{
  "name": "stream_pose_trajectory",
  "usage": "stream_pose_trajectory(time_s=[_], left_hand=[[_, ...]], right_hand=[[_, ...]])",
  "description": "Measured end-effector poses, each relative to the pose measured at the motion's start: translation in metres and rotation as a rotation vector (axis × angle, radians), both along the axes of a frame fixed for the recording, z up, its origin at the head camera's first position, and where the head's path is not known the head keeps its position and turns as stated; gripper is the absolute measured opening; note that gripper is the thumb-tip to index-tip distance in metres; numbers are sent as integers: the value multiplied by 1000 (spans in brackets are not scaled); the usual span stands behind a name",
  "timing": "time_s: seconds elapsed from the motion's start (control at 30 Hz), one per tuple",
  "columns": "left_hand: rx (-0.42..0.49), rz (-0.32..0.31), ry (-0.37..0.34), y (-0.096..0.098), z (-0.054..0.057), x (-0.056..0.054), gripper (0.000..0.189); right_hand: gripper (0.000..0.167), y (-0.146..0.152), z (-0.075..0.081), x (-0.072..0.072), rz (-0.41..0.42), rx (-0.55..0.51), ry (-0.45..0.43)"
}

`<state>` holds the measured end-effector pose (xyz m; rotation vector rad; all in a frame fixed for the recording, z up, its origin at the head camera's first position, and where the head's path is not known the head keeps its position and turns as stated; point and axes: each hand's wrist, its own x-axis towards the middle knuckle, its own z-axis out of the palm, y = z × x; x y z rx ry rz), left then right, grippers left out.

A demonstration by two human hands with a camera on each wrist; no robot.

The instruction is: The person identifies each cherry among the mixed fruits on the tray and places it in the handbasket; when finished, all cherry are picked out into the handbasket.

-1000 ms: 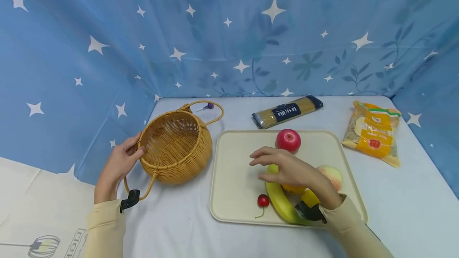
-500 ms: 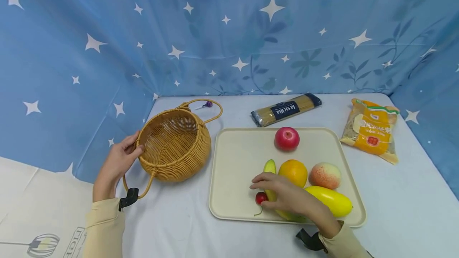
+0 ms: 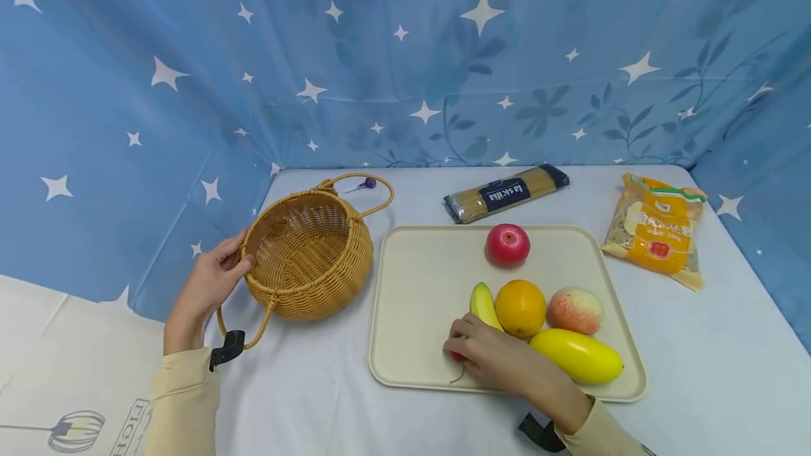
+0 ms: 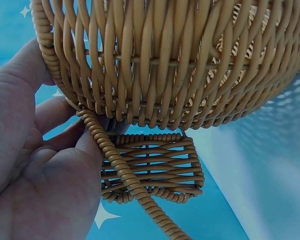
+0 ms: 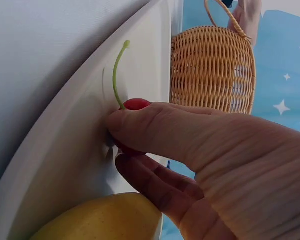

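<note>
A wicker basket (image 3: 338,283) leans toward me at the left, its inside in sight. My left hand (image 3: 205,287) grips its rim, thumb inside; in the left wrist view the fingers (image 4: 55,112) lie by the rim and handle. Over the cream tray (image 3: 405,287), my right hand (image 3: 491,354) pinches a red cherry (image 5: 136,104) between thumb and fingers. Its green stem (image 5: 116,75) sticks out. The cherry sits low, close to the tray surface. A banana (image 3: 483,305) lies under and beside the right hand, partly hidden by it.
Also on the tray are an orange (image 3: 520,308), a peach (image 3: 575,310), a long yellow fruit (image 3: 579,356) and a red apple (image 3: 507,245). Behind it lie a spaghetti pack (image 3: 507,193) and an orange-yellow food bag (image 3: 659,231). A purple lollipop (image 3: 369,183) lies behind the basket.
My right hand has come down from above the banana toward the tray's front, and its fingers have closed on the cherry. The left hand keeps its grip on the basket.
</note>
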<state>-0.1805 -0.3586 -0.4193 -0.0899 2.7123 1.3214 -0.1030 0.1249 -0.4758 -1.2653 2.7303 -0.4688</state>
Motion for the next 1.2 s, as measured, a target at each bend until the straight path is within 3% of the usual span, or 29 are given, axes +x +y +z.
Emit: stream_pose_trajectory(time_s=[0.3, 0.5, 0.7, 0.93, 1.2], left_hand=[[-48, 16, -24, 0, 2, 2, 69], [-45, 11, -17, -1, 1, -1, 68], [-54, 12, -30, -2, -1, -3, 67], [-43, 12, 7, 1, 0, -1, 66], [-43, 2, 2, -3, -1, 0, 68]], right_hand=[[21, 1, 2, -4, 9, -3, -74], [27, 1, 18, -8, -6, -22, -130], [36, -3, 44, -20, 10, -69, -79], [34, -9, 78, -53, 115, -178, 96], [39, -19, 108, -76, 116, -324, 120]])
